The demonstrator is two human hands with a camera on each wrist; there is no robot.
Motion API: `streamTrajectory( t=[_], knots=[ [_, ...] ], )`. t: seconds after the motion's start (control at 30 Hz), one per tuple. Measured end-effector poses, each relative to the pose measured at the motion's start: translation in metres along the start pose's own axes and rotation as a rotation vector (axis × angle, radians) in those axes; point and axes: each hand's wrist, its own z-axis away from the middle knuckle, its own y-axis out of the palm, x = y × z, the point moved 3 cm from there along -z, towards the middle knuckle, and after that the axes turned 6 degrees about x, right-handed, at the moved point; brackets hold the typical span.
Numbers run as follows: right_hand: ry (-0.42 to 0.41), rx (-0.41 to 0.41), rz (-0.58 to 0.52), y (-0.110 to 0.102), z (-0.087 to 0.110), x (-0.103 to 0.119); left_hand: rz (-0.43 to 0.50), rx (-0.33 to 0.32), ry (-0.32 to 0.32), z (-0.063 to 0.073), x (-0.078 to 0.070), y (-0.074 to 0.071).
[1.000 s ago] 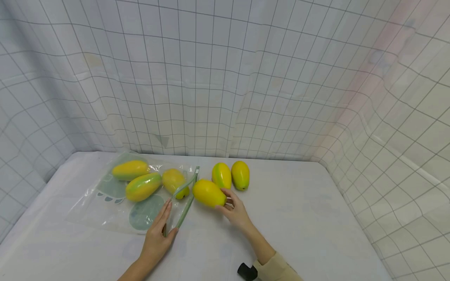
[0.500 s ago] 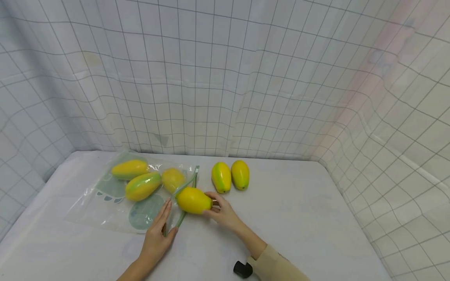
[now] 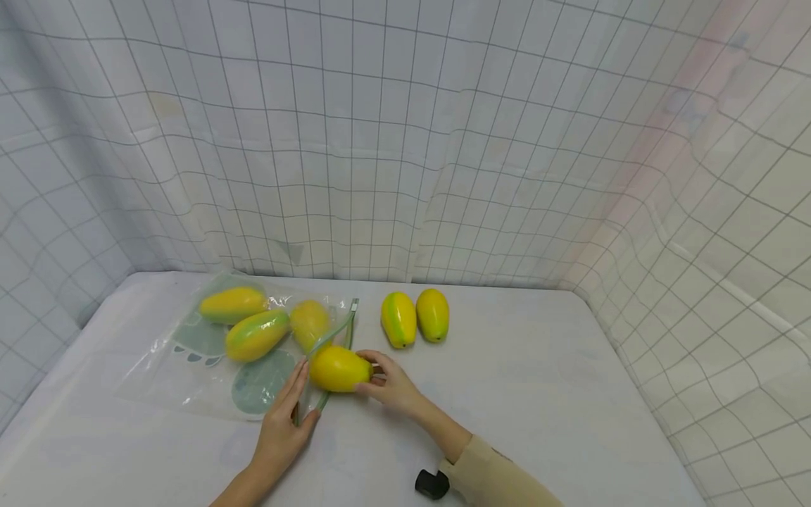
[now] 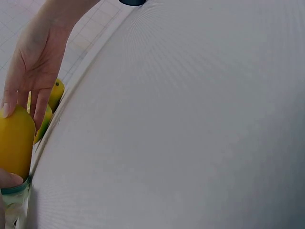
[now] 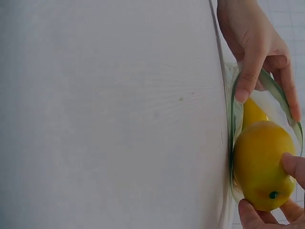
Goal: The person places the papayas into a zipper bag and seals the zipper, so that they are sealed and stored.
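My right hand [image 3: 391,384] holds a yellow papaya [image 3: 340,369] by its stem end, thumb and fingers around it. The papaya's other end lies within the mouth of a clear zip bag [image 3: 209,384] with a green rim. My left hand [image 3: 284,428] spans that mouth with fairly straight, spread fingers; in the right wrist view its thumb [image 5: 245,83] lies at the near rim, a finger along the far rim. Inside the bag are a papaya [image 3: 234,305], a green-streaked papaya [image 3: 256,336] and another papaya [image 3: 310,324] near the mouth.
Two more papayas, a green-streaked one [image 3: 399,320] and a yellower one [image 3: 433,315], lie side by side right of the bag on the white table [image 3: 538,394]. Gridded white curtains [image 3: 405,141] surround the back and sides. A black device [image 3: 432,484] sits at the right sleeve.
The right hand has brought the papaya left and toward the person, from beside the loose papayas into the bag's mouth. The left hand has stayed at the bag.
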Motion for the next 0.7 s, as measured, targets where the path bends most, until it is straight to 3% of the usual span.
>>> streamTrajectory(
  t=[0.17,0.53,0.7],
  knots=[
    [0.0,0.005,0.019,0.004,-0.008,-0.011,0.0,-0.005,0.002,0.0,-0.001,0.0],
    [0.025,0.036,0.015,0.011,-0.021,-0.012,-0.026,-0.016,-0.013,0.001,-0.001,0.001],
    [-0.003,0.057,0.021,0.012,-0.018,0.012,-0.028,-0.025,0.002,0.0,-0.002,0.001]
  ],
)
